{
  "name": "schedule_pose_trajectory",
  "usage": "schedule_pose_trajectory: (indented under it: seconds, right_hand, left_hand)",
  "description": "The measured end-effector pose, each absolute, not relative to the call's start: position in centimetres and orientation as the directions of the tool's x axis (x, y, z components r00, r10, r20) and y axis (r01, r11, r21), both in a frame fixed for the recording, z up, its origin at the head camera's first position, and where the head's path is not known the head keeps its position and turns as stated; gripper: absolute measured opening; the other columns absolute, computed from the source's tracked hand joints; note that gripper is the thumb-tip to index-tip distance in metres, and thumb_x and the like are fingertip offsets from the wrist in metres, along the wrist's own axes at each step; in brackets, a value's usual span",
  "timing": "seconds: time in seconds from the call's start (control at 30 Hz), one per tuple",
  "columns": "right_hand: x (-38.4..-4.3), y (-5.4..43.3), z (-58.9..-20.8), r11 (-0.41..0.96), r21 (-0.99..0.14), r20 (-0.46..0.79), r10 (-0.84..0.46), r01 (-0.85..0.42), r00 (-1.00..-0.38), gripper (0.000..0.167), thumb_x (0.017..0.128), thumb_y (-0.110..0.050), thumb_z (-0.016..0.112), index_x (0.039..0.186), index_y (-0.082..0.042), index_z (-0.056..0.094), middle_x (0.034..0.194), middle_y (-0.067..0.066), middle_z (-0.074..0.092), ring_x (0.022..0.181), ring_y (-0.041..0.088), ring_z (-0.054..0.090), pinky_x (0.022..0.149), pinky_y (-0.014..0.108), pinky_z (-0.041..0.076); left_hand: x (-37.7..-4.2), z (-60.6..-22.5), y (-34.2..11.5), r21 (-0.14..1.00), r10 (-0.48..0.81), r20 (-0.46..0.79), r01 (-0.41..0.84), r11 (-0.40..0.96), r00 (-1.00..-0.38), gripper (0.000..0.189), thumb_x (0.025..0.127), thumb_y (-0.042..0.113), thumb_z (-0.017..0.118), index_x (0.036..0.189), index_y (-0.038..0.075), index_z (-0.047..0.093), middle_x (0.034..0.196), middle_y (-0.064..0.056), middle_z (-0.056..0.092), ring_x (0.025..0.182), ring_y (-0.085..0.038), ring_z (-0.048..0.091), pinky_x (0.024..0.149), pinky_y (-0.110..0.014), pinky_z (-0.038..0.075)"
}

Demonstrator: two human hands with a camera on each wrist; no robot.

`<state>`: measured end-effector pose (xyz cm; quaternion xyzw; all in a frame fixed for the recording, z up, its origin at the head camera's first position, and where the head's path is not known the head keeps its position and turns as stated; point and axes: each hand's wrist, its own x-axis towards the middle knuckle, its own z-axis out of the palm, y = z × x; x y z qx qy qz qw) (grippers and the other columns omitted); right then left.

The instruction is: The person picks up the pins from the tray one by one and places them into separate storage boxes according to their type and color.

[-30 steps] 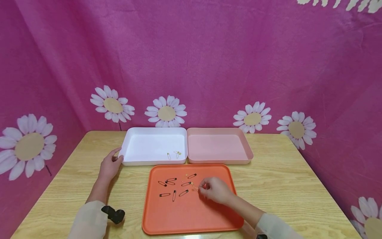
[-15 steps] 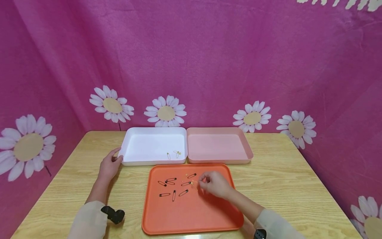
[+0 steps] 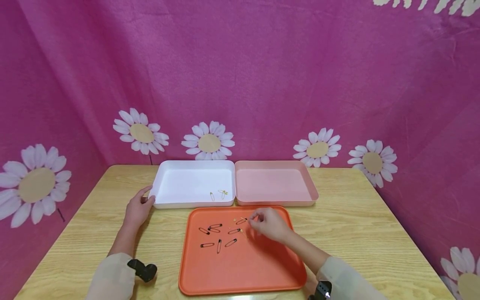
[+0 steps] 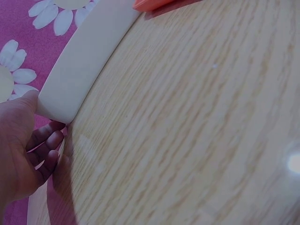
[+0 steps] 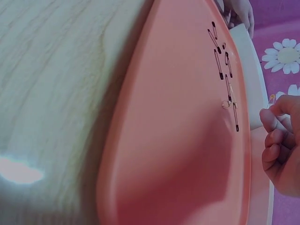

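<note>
In the head view, my right hand [image 3: 271,225] is above the orange tray [image 3: 240,271], pinching a gold safety pin [image 5: 272,98] between thumb and forefinger. Beneath and beside it, several black safety pins [image 3: 230,242] lie scattered on the tray, with a few small gold pins [image 3: 241,231] among them. My left hand [image 3: 138,208] holds the near left corner of the white tray [image 3: 183,204], thumb against the wall and other fingers bent around the corner. A few gold safety pins [image 3: 223,193] rest at that tray's right end.
A pink tray [image 3: 275,203] stands right of the white one, their walls side by side. Both are behind the orange tray on a wooden table [image 3: 360,233]. A magenta cloth [image 3: 240,83] with daisies hangs behind the table.
My right hand has lifted a gold pin from the orange tray and moved slightly away from me, toward the back trays. The left hand has stayed at the white tray's corner.
</note>
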<state>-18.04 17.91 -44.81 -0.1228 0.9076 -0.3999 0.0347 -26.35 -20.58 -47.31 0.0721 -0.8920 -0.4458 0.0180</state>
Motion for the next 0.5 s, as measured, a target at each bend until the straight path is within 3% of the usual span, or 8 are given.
schedule_pose_trajectory:
  seconds: [0.5]
  right_hand:
    - [-19.2, 17.0, -43.9, 0.624, -0.754, 0.054, -0.251, -0.204, -0.966, 0.014, 0.086, -0.016, 0.063, 0.09, -0.005, 0.07, 0.052, -0.002, 0.053, 0.045, 0.01, 0.047, 0.044, 0.022, 0.035]
  left_hand:
    - [-26.4, -47.2, -20.5, 0.796, -0.148, -0.043, -0.123, 0.593, -0.988, 0.051, 0.098, 0.026, 0.045, 0.145, 0.012, 0.034, 0.122, -0.025, 0.05, 0.11, -0.033, 0.045, 0.099, -0.049, 0.035]
